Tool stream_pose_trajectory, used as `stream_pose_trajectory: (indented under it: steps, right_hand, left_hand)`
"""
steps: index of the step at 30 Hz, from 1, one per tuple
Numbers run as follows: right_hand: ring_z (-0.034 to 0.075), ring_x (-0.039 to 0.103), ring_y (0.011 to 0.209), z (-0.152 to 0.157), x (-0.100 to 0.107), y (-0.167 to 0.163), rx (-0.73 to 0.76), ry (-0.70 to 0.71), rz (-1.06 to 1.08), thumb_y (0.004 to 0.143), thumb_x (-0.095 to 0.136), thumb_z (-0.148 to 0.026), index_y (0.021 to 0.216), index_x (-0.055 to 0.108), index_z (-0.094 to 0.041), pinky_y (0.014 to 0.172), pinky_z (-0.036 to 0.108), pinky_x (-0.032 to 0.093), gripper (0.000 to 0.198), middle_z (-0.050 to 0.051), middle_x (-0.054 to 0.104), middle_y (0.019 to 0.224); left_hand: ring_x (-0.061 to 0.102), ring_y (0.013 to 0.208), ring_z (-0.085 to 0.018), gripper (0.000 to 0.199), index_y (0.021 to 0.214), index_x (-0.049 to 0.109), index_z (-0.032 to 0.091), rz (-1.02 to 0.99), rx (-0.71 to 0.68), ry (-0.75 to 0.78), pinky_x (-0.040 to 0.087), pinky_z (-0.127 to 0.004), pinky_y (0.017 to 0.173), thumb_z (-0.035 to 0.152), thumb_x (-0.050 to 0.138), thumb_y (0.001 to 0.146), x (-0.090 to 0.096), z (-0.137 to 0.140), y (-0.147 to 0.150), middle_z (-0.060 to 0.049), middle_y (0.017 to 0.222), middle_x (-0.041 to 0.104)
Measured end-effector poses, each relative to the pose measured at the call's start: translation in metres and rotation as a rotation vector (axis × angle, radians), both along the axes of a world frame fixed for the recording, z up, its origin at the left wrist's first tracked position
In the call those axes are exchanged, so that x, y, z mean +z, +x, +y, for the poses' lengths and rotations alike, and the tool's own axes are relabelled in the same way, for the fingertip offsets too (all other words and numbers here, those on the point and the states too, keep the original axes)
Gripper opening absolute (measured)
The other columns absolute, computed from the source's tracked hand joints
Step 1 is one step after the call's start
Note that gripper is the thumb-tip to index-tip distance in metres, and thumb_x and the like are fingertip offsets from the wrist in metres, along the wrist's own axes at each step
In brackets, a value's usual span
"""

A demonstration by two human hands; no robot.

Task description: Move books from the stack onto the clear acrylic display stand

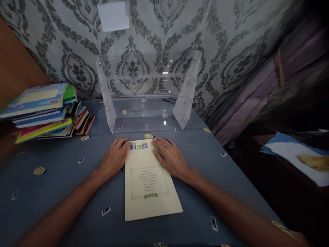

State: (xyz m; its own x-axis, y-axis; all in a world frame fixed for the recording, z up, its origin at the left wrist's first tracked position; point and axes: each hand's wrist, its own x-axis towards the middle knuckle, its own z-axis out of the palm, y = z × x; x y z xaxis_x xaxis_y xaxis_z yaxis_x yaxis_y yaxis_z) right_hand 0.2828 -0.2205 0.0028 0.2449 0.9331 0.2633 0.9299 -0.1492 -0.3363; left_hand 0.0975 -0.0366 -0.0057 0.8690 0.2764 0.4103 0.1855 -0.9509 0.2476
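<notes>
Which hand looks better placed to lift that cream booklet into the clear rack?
Probably the right hand: its fingers lie on the cream paper booklet at its far edge, nearest the clear acrylic rack. The left hand only touches the booklet's left corner.

Both bare forearms reach forward from the bottom corners of the view and converge toward the middle. The left hand (114, 158) lies palm down, fingers extended and slightly spread, pointing up and to the right. The right hand (169, 156) also lies flat, palm down, its fingers angled up and to the left. The 2 hands sit near each other, not touching.
</notes>
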Motion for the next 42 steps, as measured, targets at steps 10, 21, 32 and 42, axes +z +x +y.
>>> stream_pose_trajectory:
  steps: [10, 21, 32, 42]
  right_hand:
    - [0.029, 0.049, 0.138, 0.0, -0.004, -0.003, -0.017, 0.017, -0.019, 0.098, 0.041, -0.022, 0.131, 0.057, -0.017, 0.112, 0.058, 0.038, 0.036, 0.015, 0.06, 0.142]
    - [0.028, 0.048, 0.139, 0.001, -0.005, -0.004, -0.025, 0.025, -0.003, 0.099, 0.041, -0.024, 0.13, 0.058, -0.017, 0.112, 0.057, 0.037, 0.036, 0.014, 0.06, 0.142]
    - [0.028, 0.049, 0.138, 0.0, -0.005, -0.002, -0.014, 0.034, 0.003, 0.098, 0.042, -0.024, 0.132, 0.058, -0.018, 0.113, 0.057, 0.037, 0.039, 0.015, 0.06, 0.142]
    - [0.029, 0.049, 0.138, 0.0, -0.005, -0.002, -0.025, 0.036, 0.007, 0.099, 0.041, -0.024, 0.132, 0.058, -0.017, 0.112, 0.057, 0.038, 0.038, 0.015, 0.06, 0.141]
  left_hand:
    - [0.053, 0.124, -0.028, 0.034, 0.119, 0.067, 0.02, -0.041, -0.224, -0.002, 0.05, -0.053, 0.102, 0.011, 0.045, 0.095, 0.007, -0.007, -0.01, -0.013, 0.122, 0.064]
    - [0.054, 0.126, -0.026, 0.027, 0.119, 0.065, 0.018, 0.003, -0.359, -0.003, 0.048, -0.05, 0.105, 0.019, 0.049, 0.097, 0.015, -0.019, -0.016, -0.013, 0.124, 0.065]
    - [0.052, 0.135, -0.027, 0.035, 0.129, 0.061, 0.023, 0.115, -0.355, 0.001, 0.034, -0.06, 0.115, 0.021, 0.048, 0.097, 0.017, -0.028, -0.025, -0.013, 0.138, 0.061]
    - [0.013, 0.154, -0.037, 0.098, 0.158, 0.024, 0.02, 0.417, -0.634, -0.123, 0.006, -0.068, 0.122, 0.069, 0.063, 0.082, 0.034, -0.087, -0.035, -0.017, 0.163, 0.029]
